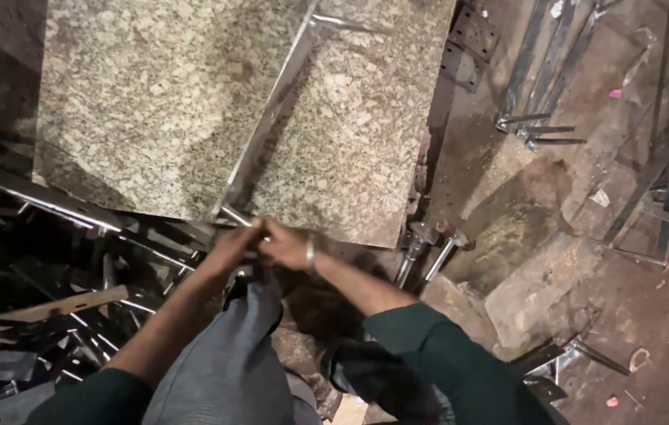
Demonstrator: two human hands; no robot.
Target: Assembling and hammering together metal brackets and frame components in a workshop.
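A long shiny metal strip [271, 118] lies slantwise across a speckled granite slab [153, 102]. Its near end comes off the slab's front edge. My left hand [232, 244] and my right hand [287, 245] meet at that near end and both close around it, just above my grey-trousered knee [244, 338]. A metal band sits on my right wrist. Dark green sleeves cover both upper arms.
A heap of metal strips and offcuts [43, 283] fills the left. Two hammers [429, 248] lie right of my hands by the slab's corner. Metal bars [543, 71] and a thin frame [657, 197] lie on the dirt floor at right, with a flat stone block [539, 291] nearby.
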